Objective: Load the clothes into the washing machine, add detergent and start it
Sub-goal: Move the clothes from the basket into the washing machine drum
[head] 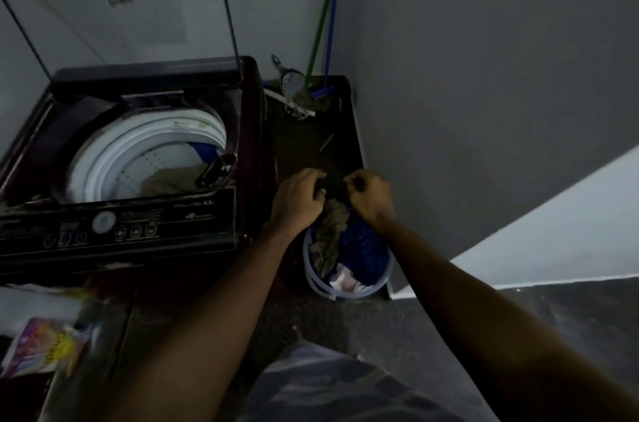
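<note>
Both hands are closed on an olive garment (330,231) held up over the pale bucket (316,278) on the floor. The left hand (297,200) bunches its top edge from one side and the right hand (371,198) pinches it from the other. The rest of the cloth hangs down into the bucket, where a blue cloth (359,245) and something pale lie beneath it.

The washing machine (138,217) stands just to the left with its lid (121,17) raised. Its drum (138,158) holds a beige piece (169,181) and a bit of blue. A detergent packet (45,349) lies at lower left, near the machine's front.

The hanging tail looks like the main risk. If it is tangled with the blue cloth, lifting could drag that cloth over the rim onto the floor or tip the light bucket. Swung across too low, the tail may snag on the machine's near edge or drape over the buttons instead of dropping into the drum. The light is dim, so a small item left in the bucket would be easy to miss.
</note>
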Available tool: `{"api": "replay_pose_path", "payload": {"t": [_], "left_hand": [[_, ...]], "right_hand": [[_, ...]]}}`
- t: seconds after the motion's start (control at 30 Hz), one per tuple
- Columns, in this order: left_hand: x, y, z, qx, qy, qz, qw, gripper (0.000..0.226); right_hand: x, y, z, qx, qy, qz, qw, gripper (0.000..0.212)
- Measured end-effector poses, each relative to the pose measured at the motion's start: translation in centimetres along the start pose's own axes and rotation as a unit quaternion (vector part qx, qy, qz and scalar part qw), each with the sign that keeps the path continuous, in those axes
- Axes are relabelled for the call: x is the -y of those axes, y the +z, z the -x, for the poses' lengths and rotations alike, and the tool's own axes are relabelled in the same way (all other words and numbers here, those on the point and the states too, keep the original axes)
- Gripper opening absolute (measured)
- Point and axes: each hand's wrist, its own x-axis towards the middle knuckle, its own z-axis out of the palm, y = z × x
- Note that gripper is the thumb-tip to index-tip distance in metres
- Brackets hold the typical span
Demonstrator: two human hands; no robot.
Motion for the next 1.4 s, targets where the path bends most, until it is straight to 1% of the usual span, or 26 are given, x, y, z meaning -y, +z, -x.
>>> {"api": "replay_pose_path", "payload": {"t": [0.13, 0.3, 0.5, 0.57, 0.63, 0.7, 0.87, 0.97, 1.03, 1.1, 1.13, 1.17, 1.23, 1.27, 1.33, 1.4], "left_hand": [[-0.3, 2.9, -0.1, 0.038, 0.010, -0.017, 0.999, 0.037], [0.0, 7.2, -0.9, 0.085, -0.019, -0.015, 0.996, 0.037], [3.2, 13.6, -1.3, 0.083, -0.059, 0.007, 0.995, 0.040], [5.6, 16.5, -1.6, 0.084, -0.071, 0.007, 0.994, 0.040], [8.2, 19.5, -2.1, 0.074, -0.080, 0.008, 0.994, 0.041], [11.1, 22.5, -2.7, 0.072, -0.095, 0.009, 0.993, 0.040], [18.1, 30.2, -4.8, 0.098, -0.133, 0.026, 0.986, 0.041], [20.9, 33.5, -5.9, 0.106, -0.154, 0.063, 0.980, 0.050], [22.4, 35.0, -6.2, 0.092, -0.158, 0.094, 0.979, 0.057], [23.7, 36.1, -6.3, 0.086, -0.152, 0.104, 0.979, 0.053], [24.2, 36.5, -6.4, 0.085, -0.150, 0.107, 0.979, 0.050], [24.5, 36.7, -6.3, 0.082, -0.154, 0.116, 0.978, 0.048], [24.5, 36.7, -6.0, 0.069, -0.172, 0.148, 0.972, 0.047], [24.3, 36.5, -5.8, 0.063, -0.180, 0.159, 0.969, 0.049], [23.7, 35.8, -5.3, 0.064, -0.191, 0.170, 0.965, 0.056], [23.0, 34.8, -4.9, 0.071, -0.196, 0.166, 0.964, 0.052]], "right_hand": [[-3.2, -0.4, 1.0, -0.005, 0.034, 0.011, 0.999, 0.017], [-7.6, -0.1, 1.7, -0.004, 0.083, 0.020, 0.996, 0.017], [-13.3, 3.0, 1.2, -0.003, 0.102, 0.041, 0.994, 0.014], [-16.1, 5.2, 0.4, 0.005, 0.112, 0.053, 0.992, 0.017], [-19.0, 7.7, -0.6, 0.030, 0.119, 0.063, 0.990, 0.023], [-21.8, 10.6, -1.8, 0.055, 0.110, 0.073, 0.990, 0.026], [-27.3, 17.4, -5.6, 0.100, 0.061, 0.097, 0.988, 0.028], [-29.4, 20.5, -8.6, 0.132, 0.006, 0.126, 0.983, 0.041], [-30.5, 22.4, -10.7, 0.140, -0.021, 0.172, 0.975, 0.049], [-31.2, 24.2, -12.0, 0.118, -0.055, 0.232, 0.964, 0.053], [-31.6, 25.2, -12.4, 0.110, -0.061, 0.247, 0.961, 0.049], [-32.1, 26.0, -12.6, 0.118, -0.038, 0.249, 0.961, 0.046], [-32.6, 26.9, -12.2, 0.148, -0.029, 0.299, 0.942, 0.044], [-32.7, 26.9, -11.9, 0.152, -0.029, 0.328, 0.932, 0.040], [-32.6, 25.8, -11.2, 0.135, -0.029, 0.332, 0.933, 0.028], [-31.8, 24.4, -10.2, 0.109, -0.033, 0.282, 0.953, 0.023]]}}
